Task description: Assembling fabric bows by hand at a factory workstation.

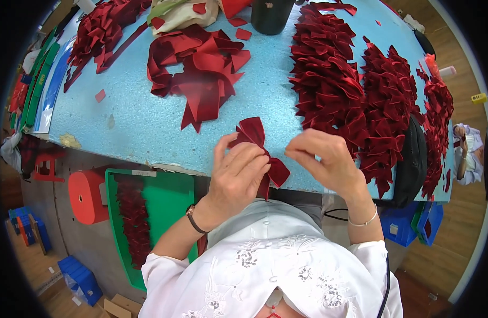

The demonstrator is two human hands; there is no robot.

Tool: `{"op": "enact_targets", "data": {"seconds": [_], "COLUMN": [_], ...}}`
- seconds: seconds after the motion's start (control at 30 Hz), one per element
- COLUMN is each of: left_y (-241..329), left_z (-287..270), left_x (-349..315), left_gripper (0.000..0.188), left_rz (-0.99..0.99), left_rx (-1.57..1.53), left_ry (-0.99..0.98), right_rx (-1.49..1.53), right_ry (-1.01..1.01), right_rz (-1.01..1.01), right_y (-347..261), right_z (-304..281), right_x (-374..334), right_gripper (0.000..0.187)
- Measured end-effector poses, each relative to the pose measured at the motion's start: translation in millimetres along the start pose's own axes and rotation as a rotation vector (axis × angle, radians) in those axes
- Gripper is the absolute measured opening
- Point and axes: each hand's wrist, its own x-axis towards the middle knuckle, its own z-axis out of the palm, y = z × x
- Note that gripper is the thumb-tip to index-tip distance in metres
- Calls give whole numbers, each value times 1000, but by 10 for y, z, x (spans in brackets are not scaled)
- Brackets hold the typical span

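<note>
A dark red velvet bow (253, 131) is at the near edge of the blue table, its tails hanging toward me. My left hand (237, 167) is closed around the bow's middle, with its fingers covering part of the loops. To the right of it, my right hand (324, 159) is raised with thumb and fingertips pinched together. Whatever lies between those fingertips, if anything, is too small to make out. Ahead of my hands is a loose heap of red ribbon pieces (199, 74).
Rows of finished-looking red bows (329, 74) cover the table's right side, by a black bag (413, 159). A black cup (270, 16) and a cloth bag (185, 13) stand at the back. Below the edge are a green bin (170, 212) and a red roll (87, 196).
</note>
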Motion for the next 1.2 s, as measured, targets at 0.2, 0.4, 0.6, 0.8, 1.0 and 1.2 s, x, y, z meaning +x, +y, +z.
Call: {"op": "enact_targets", "data": {"seconds": [0.2,0.4,0.6,0.8,1.0,1.2], "left_y": [-40,-35,-39,-55,-28,-45], "left_z": [73,69,44,89,62,29], "left_x": [-10,-21,-59,-71,-44,-67], "left_gripper": [18,21,24,25,26,28], "left_rz": [138,158,150,151,165,158], "left_rx": [-14,50,58,64,71,73], "left_ry": [-121,-170,-193,-165,-199,-208], "right_rx": [99,-91,-190,-221,-345,-241], "right_ry": [-18,-78,-275,6,44,-35], "right_rz": [-135,-227,-158,-224,-366,-311], "right_y": [-62,91,38,32,76,96], "right_z": [218,409,212,279,420,223], "right_x": [-257,-349,-626,-546,-486,-694], "right_gripper": [12,12,15,16,19,19]}}
